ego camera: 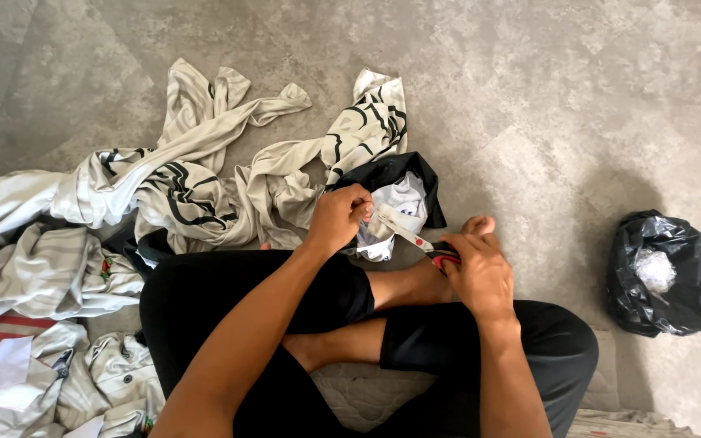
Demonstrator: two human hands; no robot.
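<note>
I sit cross-legged on the floor in black shorts. My left hand point(337, 217) pinches a white tag or edge of a black and white garment point(399, 195) lying in front of my knees. My right hand point(479, 272) grips a pair of scissors point(415, 239) with red and black handles; their blades point up and left toward the pinched cloth, close to my left fingers. Whether the blades touch the cloth I cannot tell.
A heap of cream clothes with black line patterns point(196, 174) spreads across the grey floor to the left. More striped pale garments point(50, 276) lie beside my left leg. A black plastic bag point(663, 276) holding white scraps stands at the right.
</note>
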